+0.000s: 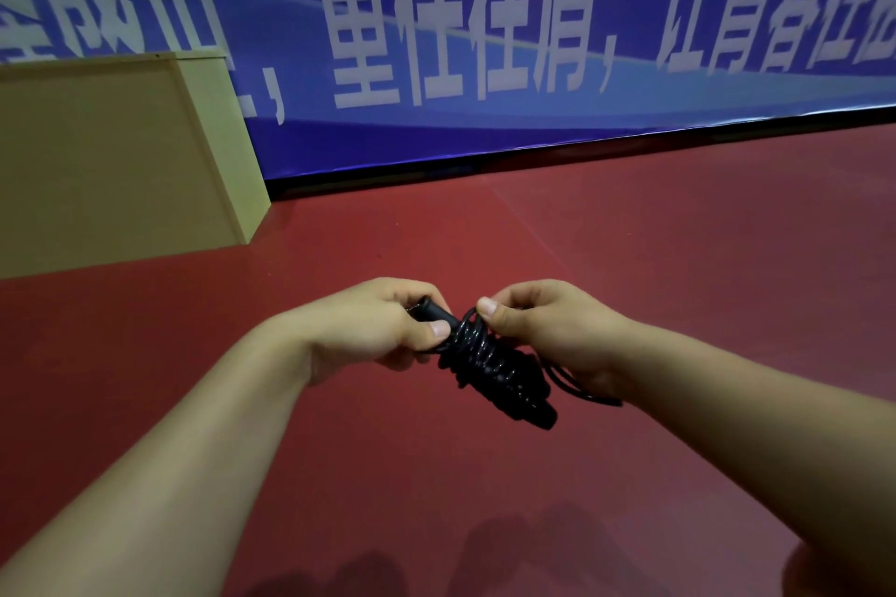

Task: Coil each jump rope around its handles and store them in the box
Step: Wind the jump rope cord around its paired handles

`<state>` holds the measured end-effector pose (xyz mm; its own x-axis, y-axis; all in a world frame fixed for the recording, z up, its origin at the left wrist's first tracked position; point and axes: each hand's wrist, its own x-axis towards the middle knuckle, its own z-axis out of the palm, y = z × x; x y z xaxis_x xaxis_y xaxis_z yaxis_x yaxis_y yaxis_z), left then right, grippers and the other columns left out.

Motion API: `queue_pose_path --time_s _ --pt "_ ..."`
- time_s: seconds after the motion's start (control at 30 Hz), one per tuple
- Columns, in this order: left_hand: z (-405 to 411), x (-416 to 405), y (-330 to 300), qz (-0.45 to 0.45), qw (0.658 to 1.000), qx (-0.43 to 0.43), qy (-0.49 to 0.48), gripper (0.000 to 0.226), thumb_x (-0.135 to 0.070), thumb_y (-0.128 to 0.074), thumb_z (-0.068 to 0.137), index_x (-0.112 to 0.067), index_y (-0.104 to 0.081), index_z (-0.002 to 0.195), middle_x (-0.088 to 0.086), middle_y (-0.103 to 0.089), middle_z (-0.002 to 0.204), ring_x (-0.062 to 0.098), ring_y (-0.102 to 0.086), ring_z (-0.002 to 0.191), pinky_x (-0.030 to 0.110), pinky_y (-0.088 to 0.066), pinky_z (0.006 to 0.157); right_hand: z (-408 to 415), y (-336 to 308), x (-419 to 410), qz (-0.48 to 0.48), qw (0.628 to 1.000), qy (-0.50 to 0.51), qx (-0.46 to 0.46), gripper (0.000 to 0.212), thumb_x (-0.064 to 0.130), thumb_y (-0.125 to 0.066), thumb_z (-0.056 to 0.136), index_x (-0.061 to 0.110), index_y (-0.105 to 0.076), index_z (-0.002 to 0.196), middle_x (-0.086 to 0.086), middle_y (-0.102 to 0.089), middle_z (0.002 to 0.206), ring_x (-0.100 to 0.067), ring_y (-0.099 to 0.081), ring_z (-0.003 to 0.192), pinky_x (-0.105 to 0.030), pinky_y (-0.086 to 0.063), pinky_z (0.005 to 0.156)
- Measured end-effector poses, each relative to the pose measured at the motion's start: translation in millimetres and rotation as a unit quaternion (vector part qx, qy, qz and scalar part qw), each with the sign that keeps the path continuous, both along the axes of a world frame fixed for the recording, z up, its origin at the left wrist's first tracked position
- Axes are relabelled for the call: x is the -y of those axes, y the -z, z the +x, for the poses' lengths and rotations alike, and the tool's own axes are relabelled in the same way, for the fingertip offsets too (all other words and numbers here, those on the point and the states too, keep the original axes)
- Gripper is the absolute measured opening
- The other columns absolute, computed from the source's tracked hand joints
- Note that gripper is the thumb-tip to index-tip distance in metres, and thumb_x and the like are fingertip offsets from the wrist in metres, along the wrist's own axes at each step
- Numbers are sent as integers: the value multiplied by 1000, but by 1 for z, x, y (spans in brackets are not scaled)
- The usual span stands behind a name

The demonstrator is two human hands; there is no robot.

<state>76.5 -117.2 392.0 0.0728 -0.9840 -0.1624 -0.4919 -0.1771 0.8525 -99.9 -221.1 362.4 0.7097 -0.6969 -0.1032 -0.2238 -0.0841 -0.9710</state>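
A black jump rope (489, 366) is held in front of me above the red floor, its cord wound in many turns around the two black handles. My left hand (383, 330) grips the upper end of the handles, thumb on top. My right hand (543, 335) pinches the cord at the top of the coil, and a short loose loop of cord hangs under its palm. The lower ends of the handles stick out below the coil. No box shows clearly as the storage box.
A tall beige wooden cabinet or podium (121, 160) stands at the left on the red floor (630, 257). A blue banner with large white characters (485, 39) covers the wall behind.
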Motion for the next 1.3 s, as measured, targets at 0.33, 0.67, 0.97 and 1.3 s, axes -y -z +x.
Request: queue_pose_path --time_s 0.33,0.67,0.97,1.3 --pt "0 7 -4 -41 982 -144 -116 7 -13 -72 85 -13 -72 92 5 -59 70 11 -49 55 22 -47 60 2 -6 -4 150 981 10 125 13 24 -61 94 11 -60 93 -11 -65 84 -22 -63 68 -35 -55 63" --pt "-36 24 -10 11 976 -133 -171 37 -42 -42 102 -18 -58 125 10 -65 123 26 -67 103 44 -53 93 17 1 2 16 942 282 181 19 33 -70 89 17 -63 79 -8 -72 81 -24 -69 67 -41 -58 65" --pt "-42 20 -9 -23 978 -166 -125 70 -78 -32 87 -26 -65 119 -4 -74 103 8 -69 95 36 -50 90 20 -5 -17 -120 955 223 155 16 37 -75 82 22 -71 78 6 -74 76 -11 -71 75 -45 -59 74" --pt "-26 -26 -5 -55 941 -46 -330 69 -83 -40 76 -26 -67 104 2 -75 95 20 -72 85 40 -57 84 46 -5 -45 -19 987 41 152 10 19 -65 92 18 -72 84 -3 -75 80 -18 -73 76 -40 -61 74"
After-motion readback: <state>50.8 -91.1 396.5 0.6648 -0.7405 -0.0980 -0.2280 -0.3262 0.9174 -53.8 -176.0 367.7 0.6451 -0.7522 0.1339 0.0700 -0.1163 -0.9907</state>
